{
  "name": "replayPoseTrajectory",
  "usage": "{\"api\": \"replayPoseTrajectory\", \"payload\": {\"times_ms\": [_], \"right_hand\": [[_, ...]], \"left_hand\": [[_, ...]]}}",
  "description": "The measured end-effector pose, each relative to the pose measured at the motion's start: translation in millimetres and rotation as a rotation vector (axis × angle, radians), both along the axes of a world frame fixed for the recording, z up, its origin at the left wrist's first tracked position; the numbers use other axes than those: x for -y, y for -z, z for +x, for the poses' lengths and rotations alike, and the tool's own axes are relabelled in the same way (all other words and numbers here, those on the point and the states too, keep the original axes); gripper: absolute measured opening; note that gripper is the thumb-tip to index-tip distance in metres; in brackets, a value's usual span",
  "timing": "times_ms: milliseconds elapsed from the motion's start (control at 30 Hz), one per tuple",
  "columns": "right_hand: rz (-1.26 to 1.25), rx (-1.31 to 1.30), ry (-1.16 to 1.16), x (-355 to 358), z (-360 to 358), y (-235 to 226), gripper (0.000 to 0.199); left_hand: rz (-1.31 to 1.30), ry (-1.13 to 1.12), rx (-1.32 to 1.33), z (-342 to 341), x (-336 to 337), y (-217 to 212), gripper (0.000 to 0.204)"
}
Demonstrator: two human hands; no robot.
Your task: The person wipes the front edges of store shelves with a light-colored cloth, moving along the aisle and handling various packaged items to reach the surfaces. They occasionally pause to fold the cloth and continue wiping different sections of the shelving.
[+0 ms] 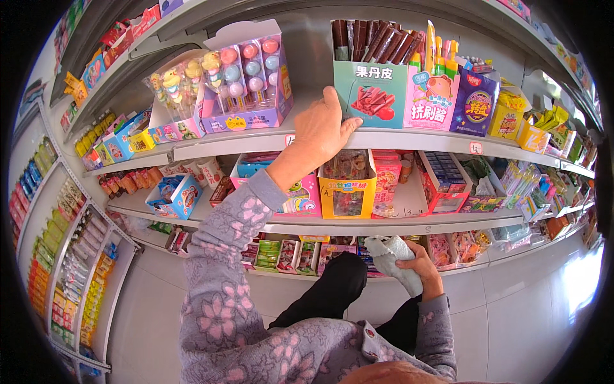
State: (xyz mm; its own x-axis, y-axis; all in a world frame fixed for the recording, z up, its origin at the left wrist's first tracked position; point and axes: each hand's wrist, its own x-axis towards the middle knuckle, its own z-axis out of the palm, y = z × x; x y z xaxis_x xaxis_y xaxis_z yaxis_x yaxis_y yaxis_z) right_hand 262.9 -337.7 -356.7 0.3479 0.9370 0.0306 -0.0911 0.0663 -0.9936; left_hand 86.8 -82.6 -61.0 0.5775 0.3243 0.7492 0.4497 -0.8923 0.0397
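My left hand [317,133] reaches to the upper shelf and takes hold of the left edge of a green display box [367,93]. Its thumb lies by the front of the box, and the other fingers are partly hidden. Dark brown wrapped fruit leather rolls [377,41] stand upright inside that box. Lower down, in front of the shelves, a bunched pale grey cloth [391,261] is gripped by my right hand [422,265].
A pink box [430,99] and a purple box [474,102] stand right of the green one. Lollipop display boxes [249,112] are to the left, past a gap. The shelf edge [409,139] runs below; a yellow box [348,192] sits underneath. A side rack [54,256] stands left.
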Motion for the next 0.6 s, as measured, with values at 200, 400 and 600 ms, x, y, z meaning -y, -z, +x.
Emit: {"api": "replayPoseTrajectory", "payload": {"times_ms": [200, 400, 600], "right_hand": [[-0.011, 0.014, 0.017, -3, -3, -1, 0.058], [-0.05, -0.009, 0.088, -2, -2, 1, 0.061], [0.009, -0.08, 0.24, 0, -2, 5, 0.057]], "left_hand": [[-0.023, 0.078, 0.009, -14, 2, 2, 0.059], [0.364, 0.402, 0.405, -31, 15, 34, 0.041], [0.291, 0.754, 0.212, -11, 66, 145, 0.026]]}}
